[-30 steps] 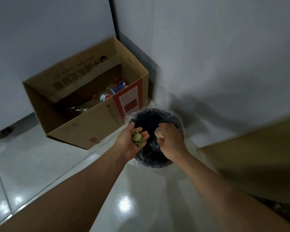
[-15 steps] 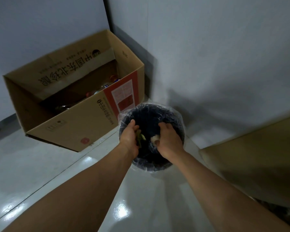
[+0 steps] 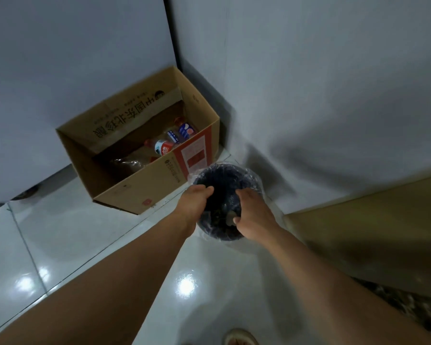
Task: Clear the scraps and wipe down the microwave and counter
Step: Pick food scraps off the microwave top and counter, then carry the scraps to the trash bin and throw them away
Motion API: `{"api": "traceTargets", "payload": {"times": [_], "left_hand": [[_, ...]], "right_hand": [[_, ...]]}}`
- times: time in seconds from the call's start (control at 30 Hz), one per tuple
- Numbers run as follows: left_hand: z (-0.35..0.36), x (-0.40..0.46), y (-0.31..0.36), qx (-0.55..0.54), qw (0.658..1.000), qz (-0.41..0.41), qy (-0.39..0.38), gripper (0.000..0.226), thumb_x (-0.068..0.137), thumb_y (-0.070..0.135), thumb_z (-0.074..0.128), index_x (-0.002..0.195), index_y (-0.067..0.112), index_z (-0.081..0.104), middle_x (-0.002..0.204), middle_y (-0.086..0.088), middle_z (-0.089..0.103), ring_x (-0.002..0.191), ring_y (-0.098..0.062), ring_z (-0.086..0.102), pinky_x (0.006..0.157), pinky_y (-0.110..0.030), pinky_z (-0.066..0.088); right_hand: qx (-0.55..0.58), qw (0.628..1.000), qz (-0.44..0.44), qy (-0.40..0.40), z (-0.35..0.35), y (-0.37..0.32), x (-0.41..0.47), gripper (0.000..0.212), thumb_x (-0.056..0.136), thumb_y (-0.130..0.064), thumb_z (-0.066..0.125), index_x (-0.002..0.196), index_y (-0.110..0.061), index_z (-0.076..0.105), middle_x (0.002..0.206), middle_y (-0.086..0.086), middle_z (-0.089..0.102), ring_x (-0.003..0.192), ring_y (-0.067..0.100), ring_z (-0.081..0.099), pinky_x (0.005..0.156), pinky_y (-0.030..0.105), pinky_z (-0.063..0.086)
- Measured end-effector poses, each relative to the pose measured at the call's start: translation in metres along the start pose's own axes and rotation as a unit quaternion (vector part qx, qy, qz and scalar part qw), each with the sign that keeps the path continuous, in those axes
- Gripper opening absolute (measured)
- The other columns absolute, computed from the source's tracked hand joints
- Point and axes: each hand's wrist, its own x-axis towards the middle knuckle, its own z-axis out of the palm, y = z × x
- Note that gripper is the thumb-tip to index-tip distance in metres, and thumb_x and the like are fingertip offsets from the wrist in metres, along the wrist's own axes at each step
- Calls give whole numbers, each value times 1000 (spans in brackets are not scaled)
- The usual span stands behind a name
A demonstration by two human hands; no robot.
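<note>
A black trash bin lined with a clear plastic bag stands on the floor in the corner. Both my hands are over its mouth. My left hand is turned palm down with its fingers bent over the bin, and the palm is hidden. Dim greenish scraps show just below it inside the bin. My right hand pinches a small pale scrap at its fingertips above the bin's inside.
An open cardboard box holding plastic bottles sits left of the bin against the wall. A tan cabinet side stands at the right. Glossy white floor tiles lie below, and my shoe tip shows at the bottom.
My left hand has rolled palm down over the bin, and the green scraps no longer show in it. My right hand has sunk lower over the bin with the pale scrap.
</note>
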Motion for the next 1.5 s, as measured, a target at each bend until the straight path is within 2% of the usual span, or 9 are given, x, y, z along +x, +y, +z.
{"api": "traceTargets", "payload": {"times": [0.07, 0.13, 0.3, 0.53, 0.63, 0.87, 1.03, 1.3, 1.5], "left_hand": [[-8, -20, 12, 42, 999, 12, 12, 29, 94, 23, 55, 121, 14, 56, 126, -7, 54, 116, -23, 52, 99, -38, 39], [-16, -44, 28, 67, 997, 20, 17, 38, 92, 22, 58, 128, 12, 52, 129, -9, 54, 117, -24, 52, 92, -33, 40], [-39, -109, 70, 110, 993, 29, 14, 36, 90, 22, 61, 124, 13, 54, 123, -9, 56, 101, -19, 53, 79, -27, 41], [-78, -208, 134, 165, 985, 57, 15, 35, 88, 26, 62, 121, 18, 53, 119, -6, 56, 108, -21, 53, 95, -38, 46], [-96, -253, 157, 172, 981, 85, 25, 20, 86, 23, 64, 104, 20, 56, 112, -3, 59, 105, -21, 56, 97, -42, 48], [-143, -352, 193, 204, 968, 121, 81, 23, 84, 20, 65, 105, 19, 55, 104, -3, 60, 90, -17, 59, 65, -25, 50], [-181, -418, 202, 226, 954, 133, 148, 37, 86, 21, 64, 120, 13, 53, 117, -8, 60, 106, -24, 58, 93, -37, 49], [-269, -509, 179, 216, 937, 121, 248, 49, 84, 24, 68, 128, 15, 48, 125, -9, 57, 109, -23, 57, 92, -32, 48], [-352, -573, 138, 272, 897, 104, 332, 53, 82, 27, 70, 128, 17, 48, 125, -8, 58, 108, -23, 58, 89, -32, 49]], "right_hand": [[-6, 1000, -5, 2, -20, -13, -15, 70, 85, -23, 66, 144, -17, 27, 148, 5, 31, 138, 23, 27, 111, 32, 26], [-18, 1000, -11, -4, -43, -27, -31, 69, 86, -24, 65, 143, -16, 28, 147, 6, 31, 137, 24, 28, 111, 33, 27], [-42, 999, -18, -21, -108, -66, -74, 67, 89, -24, 61, 145, -15, 24, 150, 8, 28, 139, 25, 26, 110, 35, 29], [-68, 996, -54, -3, -203, -137, -136, 61, 87, -23, 63, 140, -14, 33, 142, 6, 39, 133, 23, 36, 107, 31, 32], [-72, 995, -64, 4, -239, -166, -163, 59, 87, -22, 64, 138, -17, 34, 139, 6, 40, 129, 23, 38, 103, 32, 37], [-81, 988, -129, 24, -303, -236, -220, 61, 86, -20, 66, 138, -17, 35, 138, 5, 41, 127, 23, 40, 103, 35, 37], [-120, 972, -200, 15, -324, -291, -257, 56, 83, -20, 68, 132, -14, 41, 132, 8, 46, 121, 25, 45, 100, 37, 42], [-172, 932, -318, -27, -319, -396, -317, 51, 87, -18, 64, 131, -10, 40, 132, 11, 44, 122, 26, 42, 100, 38, 42], [-205, 900, -383, -31, -292, -481, -371, 47, 86, -16, 58, 129, -8, 41, 130, 13, 43, 121, 28, 42, 99, 39, 41]]}}
